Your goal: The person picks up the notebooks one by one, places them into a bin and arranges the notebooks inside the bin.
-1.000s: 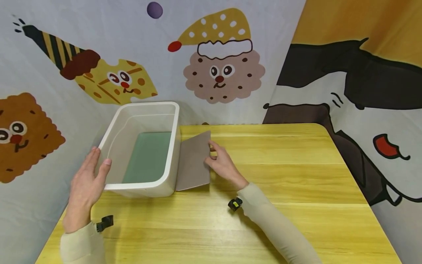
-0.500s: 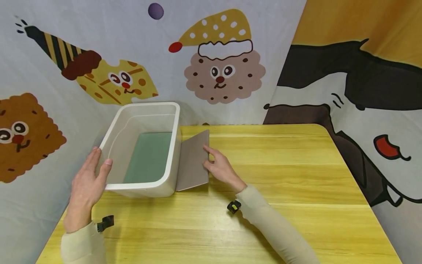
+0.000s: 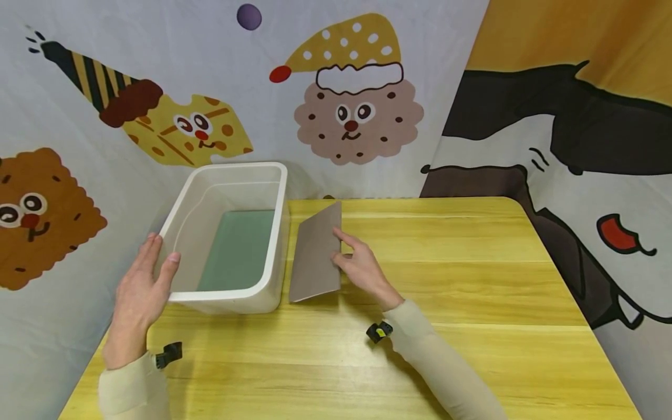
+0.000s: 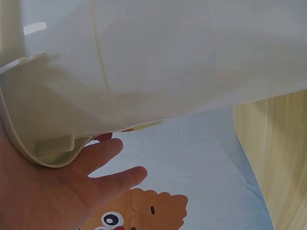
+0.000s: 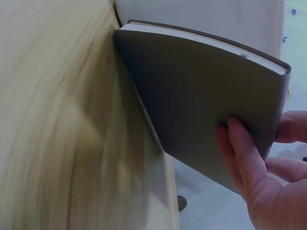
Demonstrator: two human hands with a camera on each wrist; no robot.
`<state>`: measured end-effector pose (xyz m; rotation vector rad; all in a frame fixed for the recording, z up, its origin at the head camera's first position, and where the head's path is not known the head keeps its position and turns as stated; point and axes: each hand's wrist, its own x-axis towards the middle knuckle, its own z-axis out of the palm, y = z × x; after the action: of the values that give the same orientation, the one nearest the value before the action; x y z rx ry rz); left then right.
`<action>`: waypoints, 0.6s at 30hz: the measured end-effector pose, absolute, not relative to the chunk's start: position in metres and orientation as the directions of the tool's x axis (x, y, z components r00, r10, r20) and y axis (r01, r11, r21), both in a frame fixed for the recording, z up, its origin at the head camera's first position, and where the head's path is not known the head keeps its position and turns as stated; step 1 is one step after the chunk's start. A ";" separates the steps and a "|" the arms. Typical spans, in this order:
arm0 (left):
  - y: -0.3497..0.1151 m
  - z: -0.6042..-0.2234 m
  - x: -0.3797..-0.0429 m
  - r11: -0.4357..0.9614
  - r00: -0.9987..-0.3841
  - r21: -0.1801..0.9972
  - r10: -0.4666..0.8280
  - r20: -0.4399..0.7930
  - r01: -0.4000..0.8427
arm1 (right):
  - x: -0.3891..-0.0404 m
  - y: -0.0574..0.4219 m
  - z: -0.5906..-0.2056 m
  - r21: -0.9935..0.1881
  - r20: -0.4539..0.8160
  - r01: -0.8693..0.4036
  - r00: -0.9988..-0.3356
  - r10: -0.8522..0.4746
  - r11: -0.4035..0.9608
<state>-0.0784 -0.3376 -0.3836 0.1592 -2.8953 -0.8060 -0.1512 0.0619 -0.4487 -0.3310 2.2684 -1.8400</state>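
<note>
A grey-brown notebook (image 3: 316, 254) stands tilted on the table, just right of the white plastic bin (image 3: 231, 294) and apart from it. My right hand (image 3: 364, 265) pinches its right edge between thumb and fingers. In the right wrist view, the notebook (image 5: 192, 100) shows pale page edges between its covers, and my right hand (image 5: 273, 187) has fingers on both faces. At the bin's near left corner my left hand (image 3: 139, 289) holds the rim, thumb over the inside and fingers along the outside. In the left wrist view, my left hand (image 4: 62, 191) has its thumb hidden.
A flat green rectangle (image 3: 238, 251) lies at the bottom of the bin; what it is, I cannot tell. The wooden table (image 3: 472, 280) extends to the right and front. A cartoon-printed cloth (image 3: 210, 58) hangs behind and at the sides.
The notebook has come away from the bin's side and moved slightly right, standing steeper. My right hand moved slightly left along its edge, then right with it. The left hand stays on the bin.
</note>
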 end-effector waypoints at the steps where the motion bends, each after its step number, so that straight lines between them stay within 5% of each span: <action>1: -0.338 -0.383 -0.078 0.852 -0.986 0.520 -0.137 0.096 -0.068 | -0.151 0.063 -0.448 -0.979 -0.014 -0.046 -0.955 -0.296 0.196; 18: -0.337 -0.381 -0.078 0.850 -0.986 0.523 -0.135 0.101 -0.063 | -0.144 0.085 -0.427 -0.991 -0.034 0.006 -0.978 -0.208 0.135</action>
<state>-0.0783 -0.3369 -0.3812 0.1554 -2.8920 -0.8103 -0.1440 0.0847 -0.4267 -0.2017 2.2375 -1.9554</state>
